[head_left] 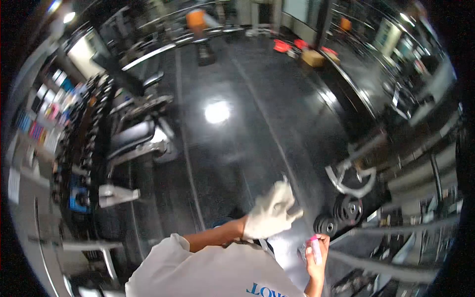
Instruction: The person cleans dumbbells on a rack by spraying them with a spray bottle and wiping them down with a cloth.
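A loose white glove or cloth covers my left hand (271, 213), which reaches across in front of my chest. Its fingers are blurred, so I cannot make out whether they grip anything. Lower right, my right hand (316, 260) is closed around a small pale bottle with a bright pink top (315, 247), held upright. The two hands are apart, with the bottle to the right of and below the white covering.
Weight plates (349, 210) stand on the floor to the right, beside a curved grey frame (351, 183). On the left are a padded bench (131, 138) and a dumbbell rack (94, 119). A cardboard box (312, 58) and red items (282, 46) lie far ahead.
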A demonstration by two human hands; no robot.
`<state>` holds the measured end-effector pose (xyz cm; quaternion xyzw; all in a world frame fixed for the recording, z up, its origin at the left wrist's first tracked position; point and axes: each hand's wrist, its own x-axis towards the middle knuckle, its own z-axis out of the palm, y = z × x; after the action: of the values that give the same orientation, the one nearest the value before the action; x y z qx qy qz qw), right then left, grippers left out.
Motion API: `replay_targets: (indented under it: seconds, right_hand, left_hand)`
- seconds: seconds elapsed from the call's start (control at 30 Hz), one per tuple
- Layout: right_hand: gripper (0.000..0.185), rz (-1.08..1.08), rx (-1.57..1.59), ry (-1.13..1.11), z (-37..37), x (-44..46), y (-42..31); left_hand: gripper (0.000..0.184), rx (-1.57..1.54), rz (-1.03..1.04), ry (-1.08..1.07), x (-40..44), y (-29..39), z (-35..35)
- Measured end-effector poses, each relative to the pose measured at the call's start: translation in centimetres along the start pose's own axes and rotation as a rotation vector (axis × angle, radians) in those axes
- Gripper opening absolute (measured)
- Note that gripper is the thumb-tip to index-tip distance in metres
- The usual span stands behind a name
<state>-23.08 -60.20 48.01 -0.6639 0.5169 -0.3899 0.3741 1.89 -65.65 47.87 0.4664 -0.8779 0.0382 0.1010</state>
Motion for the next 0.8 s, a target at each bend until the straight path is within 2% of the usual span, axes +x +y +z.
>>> replay_targets:
  seconds: [0.03, 0.07, 0.13, 0.17, 0.2, 0.23, 0.27, 0.3, 0.37, 0.4, 0.43, 0.47, 0.53, 0.57, 0.6, 0.67, 0.7, 0.73, 0.77, 0.8]
  right_hand:
    - [0.028, -0.012, -0.018, -0.174, -0.5, 1.6, 0.6]
    - [0.040, -0.035, -0.051, -0.289, -0.1, 3.6, -0.6]
    - [0.038, -0.058, 0.190, -0.544, 1.4, 6.5, -0.4]
    - [0.036, -0.205, 0.261, -0.620, 3.2, 7.8, -0.1]
    - [0.036, -0.222, 0.258, -0.661, 4.7, 9.0, -1.2]
    - [0.037, -0.331, 0.103, -0.811, 6.7, 10.4, -2.6]
    - [0.038, -0.449, -0.054, -0.951, 8.8, 11.4, -3.9]
    - [0.035, -0.387, 0.069, -1.008, 10.7, 12.0, -4.9]
    - [0.033, -0.362, 0.008, -1.054, 14.1, 13.3, -8.0]
    - [0.032, -0.308, -0.052, -1.055, 15.6, 14.2, -9.1]
    - [0.033, -0.503, -0.052, -1.024, 17.5, 15.0, -8.4]
    - [0.033, -0.518, -0.059, -1.051, 18.7, 15.7, -9.4]
    - [0.031, -0.214, 0.048, -1.054, 21.1, 16.6, -11.6]
    - [0.038, -0.255, 0.072, -1.023, 22.4, 17.3, -11.8]
    - [0.038, -0.264, 0.069, -1.046, 23.7, 17.8, -11.1]
    - [0.036, -0.116, 0.153, -0.993, 26.6, 19.0, -8.7]
    - [0.029, -0.011, 0.185, -1.014, 28.2, 19.6, -8.7]
    - [0.029, -0.023, 0.177, -1.037, 30.4, 20.0, -10.4]
    - [0.027, -0.212, 0.046, -1.076, 32.6, 20.1, -12.2]
    - [0.026, -0.399, -0.082, -1.106, 34.4, 20.1, -13.5]
  left_hand:
    - [0.012, 0.037, -0.044, -0.011, -0.6, 0.4, -0.5]
    - [0.012, 0.060, -0.109, 0.000, -1.4, -0.5, -0.9]
    - [0.020, -0.153, -0.003, 0.216, -3.1, -1.7, -3.3]
    - [0.024, -0.144, -0.083, -0.076, -2.6, -2.8, -4.9]
    - [0.028, -0.144, -0.157, -0.367, -1.8, -4.3, -8.1]
    - [0.031, -0.340, -0.103, 0.509, -5.6, -5.7, 4.1]
    - [0.031, -0.312, -0.136, 0.524, -6.3, -6.9, 3.2]
    - [0.028, -0.460, -0.272, 0.539, -7.1, -8.2, 1.4]
    - [0.024, -0.773, -0.536, 0.590, -8.8, -10.3, -1.5]
    - [0.022, -0.911, -0.637, 0.517, -10.6, -11.1, -0.7]
    - [0.025, -0.937, -0.740, 0.520, -12.4, -12.0, 1.3]
    - [0.028, -0.969, -0.840, 0.518, -14.2, -13.0, 2.8]
    - [0.027, -0.865, -0.844, 0.564, -17.9, -15.1, 2.8]
    - [0.027, -0.761, -0.831, 0.582, -19.7, -16.0, 2.9]
    - [0.033, -0.630, -0.911, 0.563, -22.2, -16.6, 3.6]
    - [0.044, -0.763, -1.077, 0.369, -27.0, -18.5, 4.0]
    - [0.044, -0.759, -1.096, 0.390, -29.1, -19.5, 3.4]
    - [0.052, -0.833, -1.085, 0.387, -31.1, -20.6, 2.5]
    - [0.061, -0.909, -1.072, 0.380, -32.4, -21.4, 1.7]
    - [0.061, -0.910, -1.092, 0.392, -32.9, -21.7, 0.6]
